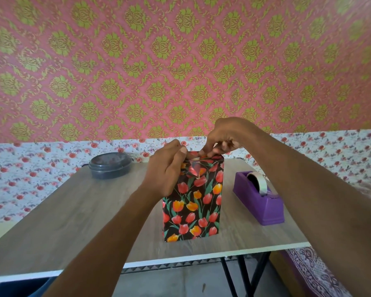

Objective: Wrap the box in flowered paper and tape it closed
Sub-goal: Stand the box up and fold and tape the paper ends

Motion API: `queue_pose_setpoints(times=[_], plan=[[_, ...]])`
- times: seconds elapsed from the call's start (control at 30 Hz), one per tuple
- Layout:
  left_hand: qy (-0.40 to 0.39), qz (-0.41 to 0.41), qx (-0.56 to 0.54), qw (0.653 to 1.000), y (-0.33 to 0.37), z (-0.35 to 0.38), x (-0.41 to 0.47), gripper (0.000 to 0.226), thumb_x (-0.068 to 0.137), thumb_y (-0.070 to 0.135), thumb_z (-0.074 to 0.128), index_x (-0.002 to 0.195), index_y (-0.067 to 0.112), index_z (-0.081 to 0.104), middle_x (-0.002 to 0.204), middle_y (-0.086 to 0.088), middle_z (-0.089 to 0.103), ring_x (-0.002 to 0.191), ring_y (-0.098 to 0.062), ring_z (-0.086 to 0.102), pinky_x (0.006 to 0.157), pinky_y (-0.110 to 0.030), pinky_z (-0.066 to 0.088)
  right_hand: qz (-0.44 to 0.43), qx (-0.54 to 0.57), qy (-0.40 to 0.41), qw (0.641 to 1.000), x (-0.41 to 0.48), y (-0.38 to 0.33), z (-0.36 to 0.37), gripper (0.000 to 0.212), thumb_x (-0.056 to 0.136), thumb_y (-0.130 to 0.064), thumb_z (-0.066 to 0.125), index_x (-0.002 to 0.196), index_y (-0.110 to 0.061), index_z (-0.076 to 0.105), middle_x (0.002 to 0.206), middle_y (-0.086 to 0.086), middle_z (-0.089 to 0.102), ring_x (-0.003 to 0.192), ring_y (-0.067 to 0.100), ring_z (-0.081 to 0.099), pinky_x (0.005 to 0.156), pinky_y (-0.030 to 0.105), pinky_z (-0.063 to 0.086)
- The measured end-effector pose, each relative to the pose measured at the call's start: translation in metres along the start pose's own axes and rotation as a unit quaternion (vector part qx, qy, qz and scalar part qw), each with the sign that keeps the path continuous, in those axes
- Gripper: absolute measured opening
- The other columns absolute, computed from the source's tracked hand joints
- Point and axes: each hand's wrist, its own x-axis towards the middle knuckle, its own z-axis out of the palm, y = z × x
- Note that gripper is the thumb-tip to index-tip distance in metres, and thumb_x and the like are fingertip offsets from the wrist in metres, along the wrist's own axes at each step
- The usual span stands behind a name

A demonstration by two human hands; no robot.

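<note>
A tall box [193,202] wrapped in black paper with red and orange tulips stands upright in the middle of the table [73,211]. My left hand [167,168] grips its upper left side, with the thumb pressed on the folded paper at the top. My right hand [223,138] reaches over the top edge from behind and pinches the paper flap there. A crumpled fold of paper [194,170] shows just below my fingers. Whether a piece of tape lies under my fingers is hidden.
A purple tape dispenser [259,200] with a roll of clear tape sits right of the box. A dark round lidded container [110,165] stands at the back left. The wall is close behind the table; a patterned cloth [321,275] lies at the lower right.
</note>
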Motion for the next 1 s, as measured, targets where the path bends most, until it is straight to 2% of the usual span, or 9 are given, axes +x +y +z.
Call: queue_pose_setpoints(times=[0.1,0.2,0.3,0.47,0.57,0.63,0.7,0.83,1.0], plan=[[-0.003,0.008,-0.002,1.0,0.0,-0.002,0.0,0.048,0.103,0.036,0.031,0.081,0.008,0.062,0.08,-0.005,0.057,0.079,-0.022,0.057,0.074,-0.049,0.045,0.01,-0.043,0.017,0.999,0.003,-0.002,-0.001,0.022,0.087,-0.019,0.082,0.094,-0.001,0.07,0.064,0.003,0.071,0.037,0.006,0.047,0.041,0.014,0.024],[-0.006,0.001,-0.008,1.0,-0.001,-0.002,0.003,0.051,0.102,0.039,0.03,0.081,0.005,0.061,0.078,-0.005,0.056,0.077,-0.022,0.056,0.075,-0.051,0.044,0.029,-0.112,0.035,0.993,0.001,-0.001,-0.005,0.044,0.085,-0.043,0.08,0.079,-0.003,0.065,0.048,-0.003,0.051,0.036,0.006,0.032,0.038,0.014,0.023],[-0.01,0.009,-0.012,1.0,-0.003,-0.002,0.003,0.056,0.101,0.042,0.029,0.083,0.003,0.065,0.079,-0.005,0.057,0.078,-0.02,0.056,0.074,-0.049,0.043,0.032,-0.096,0.02,0.995,0.0,0.012,-0.005,0.054,0.078,-0.056,0.08,0.074,-0.006,0.061,0.048,-0.004,0.042,0.039,0.007,0.029,0.039,0.014,0.023],[-0.011,0.006,-0.02,1.0,-0.001,-0.003,0.001,0.05,0.102,0.036,0.031,0.084,0.007,0.069,0.079,-0.004,0.058,0.08,-0.016,0.057,0.076,-0.042,0.043,-0.006,0.058,-0.022,0.998,0.002,0.045,-0.008,0.04,0.076,-0.031,0.089,0.095,-0.002,0.068,0.062,0.005,0.057,0.048,0.011,0.044,0.043,0.019,0.034],[-0.007,-0.004,-0.025,1.0,0.0,-0.003,0.001,0.047,0.103,0.032,0.033,0.085,0.012,0.071,0.081,-0.002,0.059,0.081,-0.015,0.058,0.078,-0.045,0.046,-0.037,0.178,-0.028,0.983,0.0,0.059,-0.007,0.019,0.079,-0.007,0.084,0.085,-0.004,0.066,0.083,0.013,0.063,0.062,0.016,0.058,0.049,0.024,0.043],[0.0,-0.009,-0.027,1.0,0.001,-0.002,-0.001,0.045,0.104,0.03,0.034,0.085,0.014,0.072,0.081,0.0,0.059,0.081,-0.013,0.057,0.078,-0.046,0.047,-0.062,0.237,-0.009,0.97,0.001,0.065,-0.001,0.02,0.079,0.001,0.081,0.077,-0.006,0.062,0.088,0.015,0.064,0.07,0.021,0.06,0.056,0.028,0.047],[0.006,-0.009,-0.026,1.0,0.0,-0.002,-0.001,0.045,0.104,0.031,0.034,0.084,0.016,0.072,0.081,-0.001,0.059,0.081,-0.014,0.058,0.079,-0.046,0.048,-0.101,0.287,0.028,0.952,0.004,0.071,0.01,0.022,0.077,-0.002,0.084,0.077,-0.009,0.064,0.089,0.014,0.068,0.077,0.024,0.063,0.063,0.032,0.051],[0.008,-0.003,-0.016,1.0,-0.001,-0.001,0.0,0.043,0.104,0.032,0.034,0.083,0.022,0.07,0.082,-0.003,0.06,0.082,-0.015,0.058,0.079,-0.047,0.048,-0.145,0.373,0.087,0.912,0.006,0.076,0.033,0.039,0.069,-0.03,0.093,0.085,-0.015,0.062,0.08,0.004,0.071,0.083,0.023,0.065,0.068,0.034,0.052],[0.011,0.016,-0.018,1.0,-0.004,0.002,0.002,0.046,0.104,0.033,0.033,0.082,0.014,0.069,0.08,-0.005,0.057,0.08,-0.02,0.057,0.075,-0.05,0.047,-0.108,0.305,0.128,0.937,0.009,0.062,0.045,0.07,0.051,-0.048,0.098,0.1,-0.011,0.064,0.095,0.009,0.074,0.088,0.026,0.07,0.077,0.04,0.058]])
